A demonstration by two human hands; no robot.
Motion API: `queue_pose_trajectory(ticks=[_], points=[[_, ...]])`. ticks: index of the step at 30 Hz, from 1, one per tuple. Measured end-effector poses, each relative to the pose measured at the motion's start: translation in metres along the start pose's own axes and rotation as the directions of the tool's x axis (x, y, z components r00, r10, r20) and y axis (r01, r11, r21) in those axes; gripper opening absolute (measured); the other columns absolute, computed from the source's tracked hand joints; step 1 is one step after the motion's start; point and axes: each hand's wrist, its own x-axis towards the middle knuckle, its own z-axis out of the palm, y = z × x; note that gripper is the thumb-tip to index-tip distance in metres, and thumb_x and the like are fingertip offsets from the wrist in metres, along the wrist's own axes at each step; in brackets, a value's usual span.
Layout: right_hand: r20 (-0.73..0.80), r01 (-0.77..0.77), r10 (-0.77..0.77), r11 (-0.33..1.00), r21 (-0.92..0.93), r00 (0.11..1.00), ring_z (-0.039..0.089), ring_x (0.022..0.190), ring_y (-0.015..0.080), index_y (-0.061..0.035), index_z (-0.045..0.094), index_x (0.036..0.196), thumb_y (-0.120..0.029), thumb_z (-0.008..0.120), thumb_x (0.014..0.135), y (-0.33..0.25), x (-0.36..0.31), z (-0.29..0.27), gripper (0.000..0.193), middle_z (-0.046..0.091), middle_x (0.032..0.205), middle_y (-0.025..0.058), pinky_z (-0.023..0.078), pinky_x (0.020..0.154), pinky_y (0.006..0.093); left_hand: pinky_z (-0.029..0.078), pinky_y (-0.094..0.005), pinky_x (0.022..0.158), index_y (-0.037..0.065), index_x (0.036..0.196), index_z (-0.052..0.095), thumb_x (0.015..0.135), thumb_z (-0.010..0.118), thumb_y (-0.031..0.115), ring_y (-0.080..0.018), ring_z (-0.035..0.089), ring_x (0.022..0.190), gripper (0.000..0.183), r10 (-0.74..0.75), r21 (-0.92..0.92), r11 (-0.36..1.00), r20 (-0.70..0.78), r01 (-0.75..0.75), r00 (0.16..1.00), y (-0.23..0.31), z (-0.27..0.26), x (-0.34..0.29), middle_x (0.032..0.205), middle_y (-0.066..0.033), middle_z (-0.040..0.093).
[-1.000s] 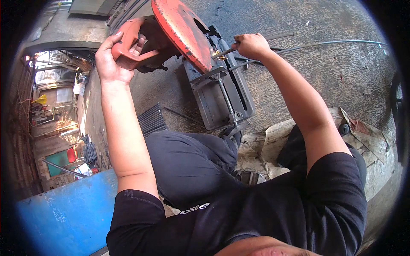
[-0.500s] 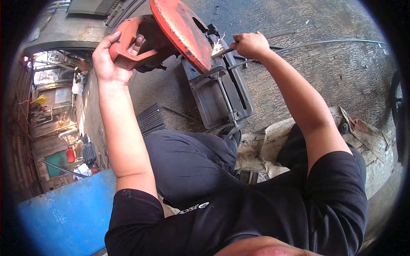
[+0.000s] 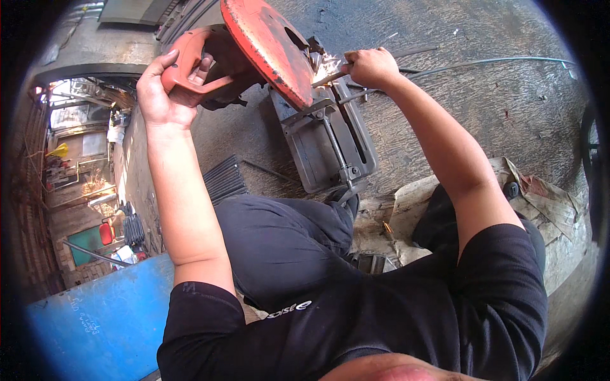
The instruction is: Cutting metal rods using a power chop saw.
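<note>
My left hand [image 3: 166,95] is closed round the orange handle [image 3: 185,58] of a cut-off saw. The saw's round orange guard [image 3: 264,54], worn along its rim, tilts over the grey metal base [image 3: 311,152], and the blade is hidden behind it. My right hand [image 3: 375,68] grips a thin metal rod [image 3: 416,51], whose near end runs in beside the guard. Bright sparks [image 3: 327,65] fly where the rod meets the saw. A clamp screw [image 3: 333,140] lies along the base.
Several cut rods [image 3: 222,179] lie side by side on the floor left of the base. A pale cable or thin rod [image 3: 495,60] stretches off to the right. A blue panel [image 3: 101,311] stands at lower left, and crumpled sheeting [image 3: 540,197] lies by my right knee.
The sparks beside the guard have grown brighter and larger. The guard has shifted very slightly, and a small glowing spot shows near my knees. Both hands keep their holds.
</note>
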Motion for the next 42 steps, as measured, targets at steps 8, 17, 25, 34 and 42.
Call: queue_pose_trajectory(ticks=[8,17,25,34,42], points=[[-0.002,-0.001,0.001,1.0,0.003,1.0,0.064,0.095,0.0263,-0.0157,0.066,0.1,-0.043,0.052,0.087,-0.0004,0.0004,0.0033,0.034,0.069,0.095,0.0096,0.041,0.087,0.0399,0.045,-0.0454,0.097,-0.01,0.122,0.043,0.084,0.053,0.014,-0.0363,0.054,0.106,0.046,-0.041,0.022,0.999,0.054,0.04,0.998,0.0007,0.0006,-0.0053,0.12,-0.0254,0.05],[-0.032,-0.015,0.015,1.0,-0.004,0.999,0.063,0.097,0.026,-0.0161,0.065,0.104,-0.043,0.053,0.086,-0.0019,-0.0002,0.002,0.034,0.069,0.096,0.0098,0.041,0.088,0.0411,0.045,-0.0467,0.097,-0.011,0.121,0.043,0.084,0.053,0.013,-0.0355,0.054,0.106,0.045,-0.011,0.01,1.0,0.015,0.011,1.0,-0.0001,0.0014,-0.0038,0.119,-0.025,0.05],[0.004,-0.019,0.019,1.0,-0.007,1.0,0.063,0.099,0.0247,-0.0179,0.064,0.111,-0.042,0.053,0.086,-0.0022,-0.0014,0.0001,0.037,0.068,0.098,0.0091,0.038,0.092,0.0408,0.047,-0.0455,0.096,-0.012,0.122,0.042,0.084,0.052,0.013,-0.0361,0.054,0.105,0.047,-0.004,0.011,1.0,0.018,0.004,1.0,0.0002,0.0011,-0.0026,0.118,-0.0261,0.05],[-0.001,-0.027,0.027,1.0,-0.011,1.0,0.062,0.101,0.0241,-0.0176,0.062,0.114,-0.041,0.053,0.086,-0.0034,-0.0023,-0.0006,0.037,0.068,0.101,0.0088,0.038,0.093,0.0404,0.047,-0.0452,0.095,-0.013,0.122,0.041,0.083,0.053,0.014,-0.037,0.054,0.103,0.048,-0.002,0.023,1.0,0.024,0.002,1.0,0.0,0.003,-0.0041,0.118,-0.0265,0.05],[-0.029,-0.012,0.012,1.0,0.002,1.0,0.063,0.099,0.0244,-0.0179,0.063,0.112,-0.041,0.053,0.086,-0.0035,-0.0054,-0.0024,0.036,0.068,0.098,0.0089,0.038,0.093,0.0407,0.047,-0.0457,0.095,-0.012,0.122,0.041,0.083,0.054,0.015,-0.0377,0.054,0.102,0.048,-0.019,0.023,1.0,0.035,0.018,0.999,0.0004,-0.0001,-0.0016,0.118,-0.0262,0.049]])
